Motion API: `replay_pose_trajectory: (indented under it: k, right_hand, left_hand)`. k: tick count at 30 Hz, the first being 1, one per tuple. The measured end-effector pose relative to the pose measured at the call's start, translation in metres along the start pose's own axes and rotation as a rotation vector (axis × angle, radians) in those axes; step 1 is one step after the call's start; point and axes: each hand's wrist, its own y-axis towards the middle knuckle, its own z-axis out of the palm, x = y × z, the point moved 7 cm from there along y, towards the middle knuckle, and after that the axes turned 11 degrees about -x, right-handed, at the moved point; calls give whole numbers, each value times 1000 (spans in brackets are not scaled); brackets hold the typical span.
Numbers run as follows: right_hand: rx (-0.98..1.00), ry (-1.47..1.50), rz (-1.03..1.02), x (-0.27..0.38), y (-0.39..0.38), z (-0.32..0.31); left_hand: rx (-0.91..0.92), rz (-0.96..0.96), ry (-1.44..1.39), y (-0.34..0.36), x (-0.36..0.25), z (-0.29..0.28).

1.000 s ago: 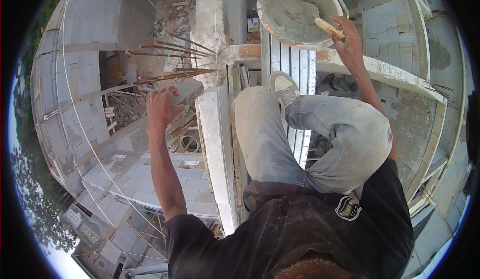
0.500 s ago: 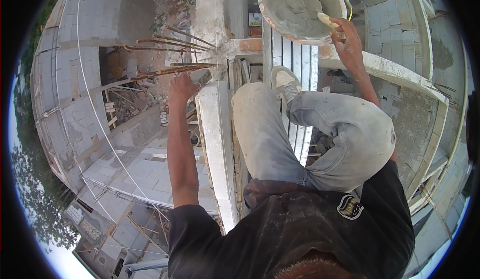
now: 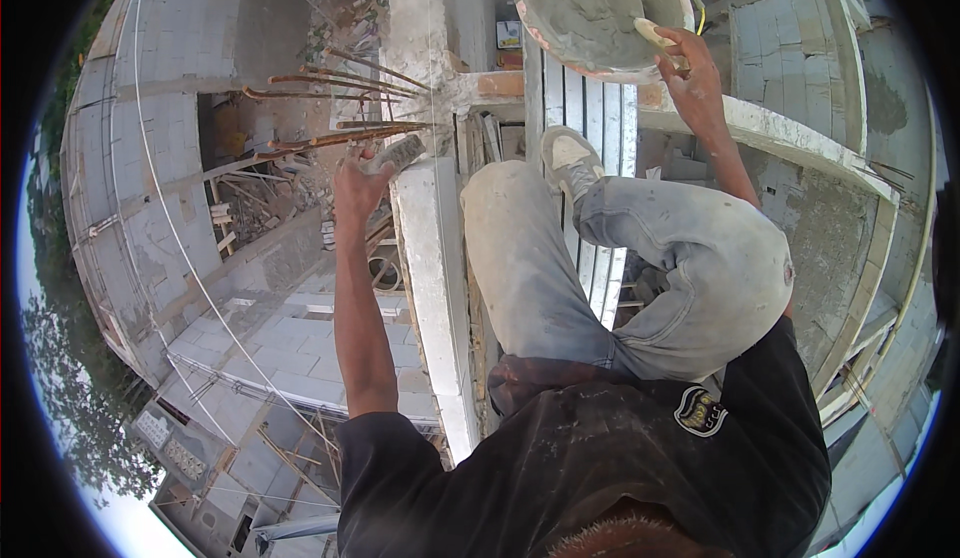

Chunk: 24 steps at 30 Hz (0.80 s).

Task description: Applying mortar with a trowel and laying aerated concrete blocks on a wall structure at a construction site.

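My left hand (image 3: pixel 362 180) is closed around a grey, flat, rough piece (image 3: pixel 398 155), just below the rusty rebar (image 3: pixel 340 136) and at the top end of a white-faced beam (image 3: pixel 428 278). My right hand (image 3: pixel 690 73) grips a pale handle (image 3: pixel 650 31) that sticks out of a bucket (image 3: pixel 570 3) of grey wet mortar. The bucket stands at the top of the view, above metal strips (image 3: pixel 570 103). My legs in grey trousers and one pale shoe (image 3: pixel 570 163) rest beside the beam, over those strips.
I am high over a building site. Block walls (image 3: pixel 150 198) and rubble (image 3: pixel 265 213) lie below on the left, with thin white lines strung across. A concrete beam (image 3: pixel 820 153) runs off to the right, over more unfinished rooms and openings.
My left hand and the grey piece have moved up the picture and to the right, closer to the beam's end and the rebar. My right hand stays on the handle, shifted only slightly.
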Motion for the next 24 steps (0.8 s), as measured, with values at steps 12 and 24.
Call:
replay_pose_trajectory:
  k: [12,24]
  right_hand:
    - [10,12,38,-4,-3,2]
    - [34,6,23,-10,-6,5]
  left_hand:
    - [-427,122,0,-17,-34,29]
    - [-317,22,194,-7,-18,78]
